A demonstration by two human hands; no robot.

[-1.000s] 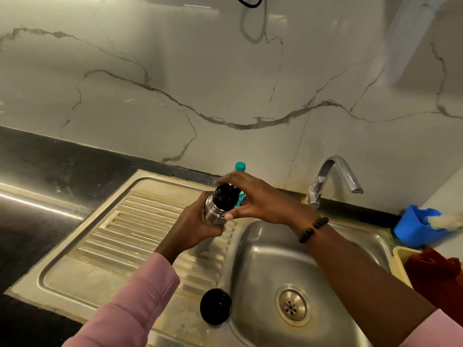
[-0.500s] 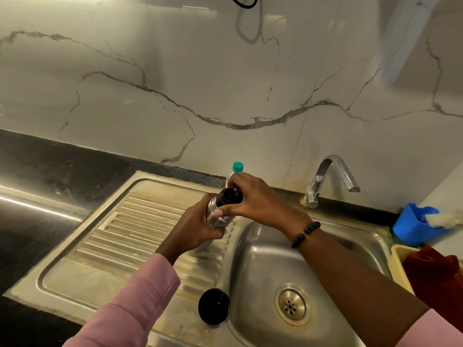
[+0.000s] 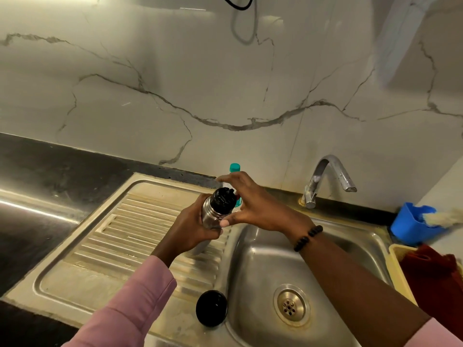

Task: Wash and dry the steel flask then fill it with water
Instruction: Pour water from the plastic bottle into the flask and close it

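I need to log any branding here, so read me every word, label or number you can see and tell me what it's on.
No text can be read.
Steel flask: no lettering shows.
Bottle with the teal cap: mostly hidden behind the right hand; its label cannot be read.
Black cap on the drainboard: plain.

the left hand [image 3: 193,230] grips a small cylindrical steel flask [image 3: 213,213] with a black stopper [image 3: 223,198], tilted over the ribbed steel drainboard [image 3: 120,236]. the right hand [image 3: 255,204] arches around the stopper, fingers spread. a round black cap [image 3: 211,308] lies beside the steel sink basin [image 3: 335,249].
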